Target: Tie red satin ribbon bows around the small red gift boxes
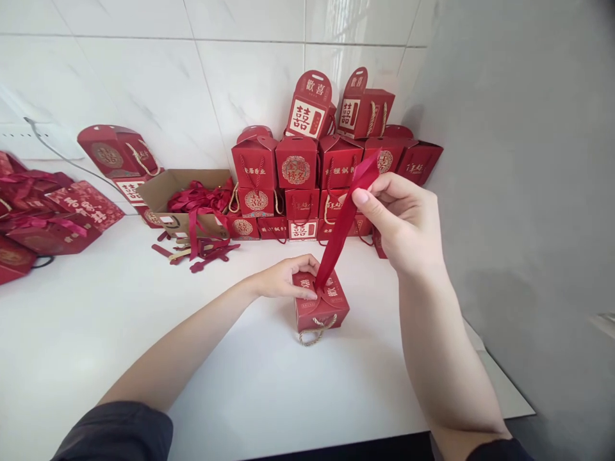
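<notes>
A small red gift box with a gold rope handle stands on the white table in front of me. My left hand grips its left side and top, thumb lying on the lid; some of the fingertips are hidden behind the box. Above it, my right hand pinches the upper part of a dark red ribbon between thumb and fingers. The ribbon runs taut and slanting down to the middle of the lid, near the slit between the flaps. How it is fastened there I cannot make out.
Stacked red gift boxes line the tiled wall. Left of them is an open cardboard box full of red ribbons, with loose red strips before it. More boxes lie far left. A grey wall bounds the right side.
</notes>
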